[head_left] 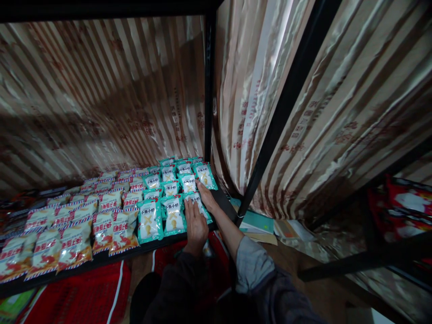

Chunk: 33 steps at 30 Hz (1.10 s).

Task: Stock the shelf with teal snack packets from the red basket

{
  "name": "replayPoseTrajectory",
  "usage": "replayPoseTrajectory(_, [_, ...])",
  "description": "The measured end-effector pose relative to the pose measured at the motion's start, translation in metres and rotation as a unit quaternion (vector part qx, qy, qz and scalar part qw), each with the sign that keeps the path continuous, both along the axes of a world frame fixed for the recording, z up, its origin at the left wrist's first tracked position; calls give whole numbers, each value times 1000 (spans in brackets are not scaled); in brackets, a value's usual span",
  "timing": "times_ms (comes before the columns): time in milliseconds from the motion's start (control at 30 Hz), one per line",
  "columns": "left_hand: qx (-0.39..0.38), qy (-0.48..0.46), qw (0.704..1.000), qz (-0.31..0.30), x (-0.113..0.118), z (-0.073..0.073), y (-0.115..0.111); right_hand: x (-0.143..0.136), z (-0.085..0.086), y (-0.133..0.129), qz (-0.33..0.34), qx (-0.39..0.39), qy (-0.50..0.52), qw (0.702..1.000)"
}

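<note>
Near: red sacks [108,292] below the dark shelf [162,244]. Left hand [195,227] flat, fingers extended and close together, over a teal snack pack [196,198] at the front row's right end. Right hand [206,198] along its right side; cannot tell whether it pinches. Pack's long axis runs front to back, printed top away, tipped slightly left. Beyond: more teal packs [168,173], then striped curtain [135,90]
</note>
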<state>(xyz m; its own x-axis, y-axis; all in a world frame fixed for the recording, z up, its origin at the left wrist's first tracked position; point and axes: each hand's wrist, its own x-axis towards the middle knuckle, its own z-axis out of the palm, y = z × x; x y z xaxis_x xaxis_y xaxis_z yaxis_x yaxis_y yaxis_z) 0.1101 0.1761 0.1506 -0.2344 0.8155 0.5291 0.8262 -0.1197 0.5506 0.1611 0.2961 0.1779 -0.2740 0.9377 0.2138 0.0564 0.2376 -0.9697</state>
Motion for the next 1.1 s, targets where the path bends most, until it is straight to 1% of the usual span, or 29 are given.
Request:
replayPoseTrajectory(167, [3, 0, 1000, 1, 0, -1, 0, 1, -4, 0, -24, -9, 13, 1000])
replayPoseTrajectory(400, [11, 15, 1000, 7, 1, -3, 0, 6, -4, -7, -7, -8, 10, 1000])
replayPoseTrajectory(567, [2, 9, 1000, 3, 0, 0, -1, 6, -7, -7, -21, -4, -6, 1000])
replayPoseTrajectory(733, [-2, 18, 1000, 3, -2, -1, -1, 7, -12, -15, -54, -2, -56, 997])
replayPoseTrajectory(900, [-4, 39, 999, 3, -1, 1, -3, 8, -5, -24, -76, 38, -89, 992])
replayPoseTrajectory(1000, [-1, 47, 999, 4, 1, 5, -11, 12, 0, -33, -106, 60, -91, 988])
replayPoseTrajectory(1100, [2, 46, 999, -12, 5, 6, -22, 18, 4, -48, -149, 83, -75, 983])
